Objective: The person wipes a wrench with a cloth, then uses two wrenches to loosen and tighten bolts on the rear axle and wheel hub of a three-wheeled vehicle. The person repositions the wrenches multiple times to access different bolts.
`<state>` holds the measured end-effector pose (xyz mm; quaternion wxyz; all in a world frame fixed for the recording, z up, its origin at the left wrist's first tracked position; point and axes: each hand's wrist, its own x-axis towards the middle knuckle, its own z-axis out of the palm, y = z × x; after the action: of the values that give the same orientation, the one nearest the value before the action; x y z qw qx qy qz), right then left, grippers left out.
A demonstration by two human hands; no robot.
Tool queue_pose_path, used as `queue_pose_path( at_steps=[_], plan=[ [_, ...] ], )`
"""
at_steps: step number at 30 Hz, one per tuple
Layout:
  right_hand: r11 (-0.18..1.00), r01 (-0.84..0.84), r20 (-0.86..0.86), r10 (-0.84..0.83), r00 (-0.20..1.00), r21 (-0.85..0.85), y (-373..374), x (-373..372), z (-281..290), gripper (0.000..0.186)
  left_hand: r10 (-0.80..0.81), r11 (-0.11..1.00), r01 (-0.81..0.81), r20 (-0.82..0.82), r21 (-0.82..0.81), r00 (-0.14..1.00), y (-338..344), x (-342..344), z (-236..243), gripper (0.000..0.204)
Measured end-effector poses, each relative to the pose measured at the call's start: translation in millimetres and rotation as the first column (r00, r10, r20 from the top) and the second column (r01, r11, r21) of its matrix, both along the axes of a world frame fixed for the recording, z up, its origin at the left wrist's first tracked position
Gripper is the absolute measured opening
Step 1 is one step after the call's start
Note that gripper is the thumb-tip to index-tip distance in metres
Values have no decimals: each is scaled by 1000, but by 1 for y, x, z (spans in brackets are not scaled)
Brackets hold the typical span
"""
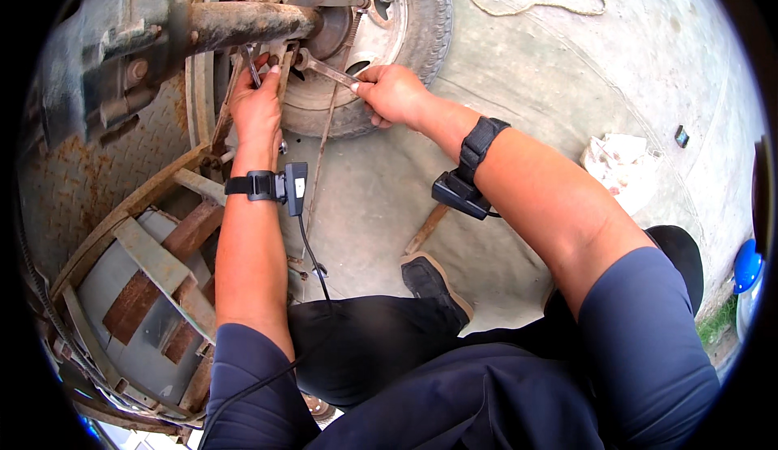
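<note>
My right hand [393,93] is closed around the handle end of a wrench [331,71]. The wrench's far head sits at a bolt on the rusty bracket [284,77] beside the wheel. On the bracket's left side, my left hand [258,109] has its fingers bent around a slim shiny metal tool [252,62], whose kind I cannot make out. Its upper end lies against the bracket, and my fingers partly hide it. Behind both hands are the tyre [429,45] and its dirty white rim [391,40]. A rusty axle tube [251,24] runs in from the left toward the wheel.
A thin rod [328,117] slants down past the wheel. At the left stands a rusty metal frame [154,251] with crossbars. A wooden handle [425,229] lies near my shoe [433,288]. Rope [527,8], a white bag [622,166] and a small dark object [681,135] lie on the floor.
</note>
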<state>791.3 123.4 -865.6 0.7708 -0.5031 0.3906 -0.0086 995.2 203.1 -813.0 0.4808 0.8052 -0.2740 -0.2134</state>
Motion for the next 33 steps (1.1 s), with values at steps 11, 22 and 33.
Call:
queue_pose_path(
  at_steps=[11, 22, 33],
  plan=[
    [998, 6, 73, -10, 997, 57, -6, -4, -3, 35, 23, 1000, -22, 41, -20, 999, -2, -5, 2, 23],
    [1000, 3, 87, -4, 996, 13, -8, -5, -6, 37, -13, 998, 10, 55, 59, 998, -1, -1, 5, 27],
    [999, 7, 59, -4, 998, -44, -3, -8, -5, 36, 26, 1000, -26, 72, 5, 997, -4, -8, 2, 24]
  ],
)
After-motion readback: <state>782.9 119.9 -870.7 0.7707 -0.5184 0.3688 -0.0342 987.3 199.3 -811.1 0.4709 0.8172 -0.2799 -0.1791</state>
